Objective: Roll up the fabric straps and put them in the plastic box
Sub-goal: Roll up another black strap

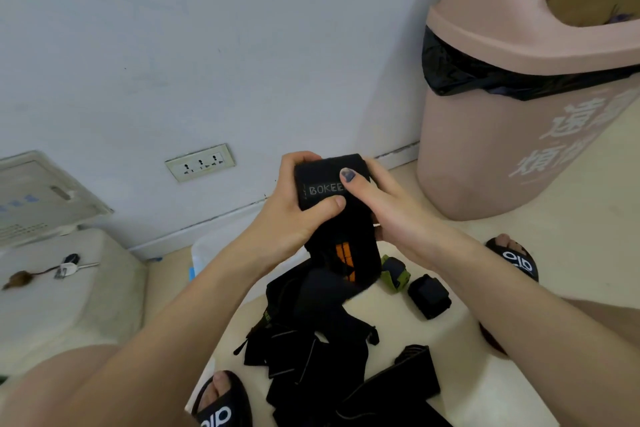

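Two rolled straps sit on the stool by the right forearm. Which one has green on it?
The rolled strap nearer the held strap has green edges. The other roll, to its right, is all black.

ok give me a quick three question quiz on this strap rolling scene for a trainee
1. True or false: both hands grip the black strap.
2. Which rolled strap lies nearer the pink bin: A the green one, or B the black one?
3. What word begins the printing on the held strap?

Key: 1 true, the left hand and right hand both hold it. 2 A. 3 BOKEE, the rest is covered.
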Demonstrator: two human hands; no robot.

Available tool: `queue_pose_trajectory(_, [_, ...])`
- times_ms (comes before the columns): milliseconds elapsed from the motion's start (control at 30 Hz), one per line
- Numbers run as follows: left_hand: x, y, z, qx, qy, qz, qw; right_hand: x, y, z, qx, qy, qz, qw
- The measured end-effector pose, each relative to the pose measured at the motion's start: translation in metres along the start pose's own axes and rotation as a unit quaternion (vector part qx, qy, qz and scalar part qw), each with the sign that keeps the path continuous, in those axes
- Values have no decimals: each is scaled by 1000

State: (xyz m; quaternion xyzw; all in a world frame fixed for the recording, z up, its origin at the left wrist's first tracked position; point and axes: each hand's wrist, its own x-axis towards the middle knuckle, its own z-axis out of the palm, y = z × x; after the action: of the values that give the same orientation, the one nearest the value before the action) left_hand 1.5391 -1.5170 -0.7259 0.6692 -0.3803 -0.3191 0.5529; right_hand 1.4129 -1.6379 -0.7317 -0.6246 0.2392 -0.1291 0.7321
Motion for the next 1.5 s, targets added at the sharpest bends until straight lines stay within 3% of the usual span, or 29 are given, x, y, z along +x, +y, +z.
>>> queue_pose_trajectory(133, [3,-4,-2,53,-12,33,998,-3,-1,-6,50,-29,11,998])
queue_pose_trajectory(300, [-4,-5,-7,130,-35,1,991,-1,6,-8,19,-18,-21,999])
queue_pose_trajectory(533, [-15,-9,20,-63,38,-116,991,5,10,-8,30,27,-69,997])
queue_pose_trajectory(633, [-26,-14,21,-4,-8,-159,987,8,9,-9,54,78,-82,992])
queue_pose_trajectory(767, [-37,-15,19,77,-60,-157,983,9,5,-12,60,100,-89,989])
queue_pose_trajectory(933, [-29,-5,-6,32,-135,-186,973,7,5,-13,48,82,-89,992])
queue_pose_trajectory(1067, [-23,-2,-13,31,-58,-144,987,5,4,-15,73,72,-80,992])
queue_pose_trajectory(1200, [-23,-2,-13,36,-84,-156,984,2,4,-15,62,57,-80,993])
queue_pose_trajectory(1300, [-23,1,-14,-45,-128,-177,975,0,6,-16,47,51,-86,994])
queue_pose_trajectory(1500, [-11,7,-8,-71,-41,-190,978,-2,9,-11,16,32,-96,995])
